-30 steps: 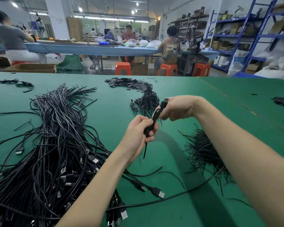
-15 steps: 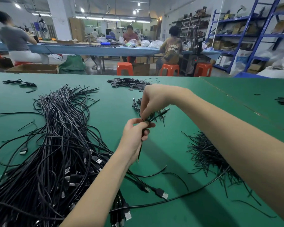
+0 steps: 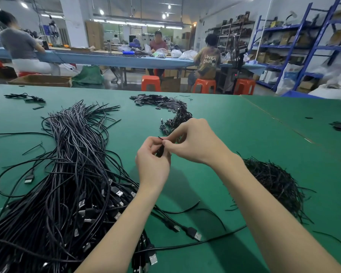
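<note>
Head view: both hands meet above the green table mat (image 3: 244,138), which is smooth and matte with a faint seam running across its right part; the left hand (image 3: 153,164) has its fingers curled close around a black cable piece (image 3: 160,151), a slim, dull, rubbery stub held nearly upright, mostly hidden inside the grip; the right hand (image 3: 193,143) comes in from the right with thumb and forefinger narrowed to a pinch on a thin black strand (image 3: 159,137), wiry and hair-fine, right at the top of the cable piece; its other fingers are bent loosely behind; the two hands touch at the fingertips; the held piece hangs in the air above the middle of the mat, between the heaps; to the left lies a big sheaf of USB cables (image 3: 67,170), long round black cords with a slight sheen, fanned out at the far end and ending near the camera in boxy plugs with silvery metal tips; one loose plug (image 3: 195,233) lies apart under the forearms; to the right sits a tie heap (image 3: 274,180), a bristly mound of short stiff black wires; beyond the hands lie a knot of small coiled cables (image 3: 178,118) and a scatter of flat dark rectangular tabs (image 3: 156,100).
</note>
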Demonstrator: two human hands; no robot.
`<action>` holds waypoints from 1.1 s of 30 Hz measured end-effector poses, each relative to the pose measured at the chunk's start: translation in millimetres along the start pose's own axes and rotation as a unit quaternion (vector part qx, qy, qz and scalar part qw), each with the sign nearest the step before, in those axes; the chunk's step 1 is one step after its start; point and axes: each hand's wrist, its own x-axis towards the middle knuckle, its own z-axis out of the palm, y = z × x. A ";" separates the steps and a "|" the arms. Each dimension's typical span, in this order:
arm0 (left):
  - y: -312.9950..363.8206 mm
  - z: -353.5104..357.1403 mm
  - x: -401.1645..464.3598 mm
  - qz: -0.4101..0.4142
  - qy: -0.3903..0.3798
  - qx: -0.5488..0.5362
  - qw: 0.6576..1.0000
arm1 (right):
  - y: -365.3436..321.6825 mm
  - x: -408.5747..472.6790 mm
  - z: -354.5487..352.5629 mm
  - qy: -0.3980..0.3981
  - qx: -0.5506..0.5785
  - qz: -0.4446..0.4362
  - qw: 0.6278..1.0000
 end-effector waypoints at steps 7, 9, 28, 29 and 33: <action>-4.0 0.0 -6.4 0.091 0.038 0.090 0.991 | -15.6 -4.7 11.3 0.048 -0.042 0.108 0.992; -5.8 -1.8 -4.9 0.105 0.042 0.101 0.988 | -20.3 -4.8 15.9 0.059 -0.065 0.097 0.991; 14.7 -5.7 11.1 -0.174 -0.155 -0.281 0.931 | 15.6 -22.4 18.3 -0.049 0.800 0.421 0.424; 15.2 -7.5 12.1 -0.172 -0.163 -0.268 0.934 | 16.9 -23.1 19.0 -0.049 0.781 0.414 0.465; 16.0 -14.0 17.5 -0.201 -0.172 -0.254 0.931 | 24.4 -23.8 21.2 0.024 0.563 0.297 0.771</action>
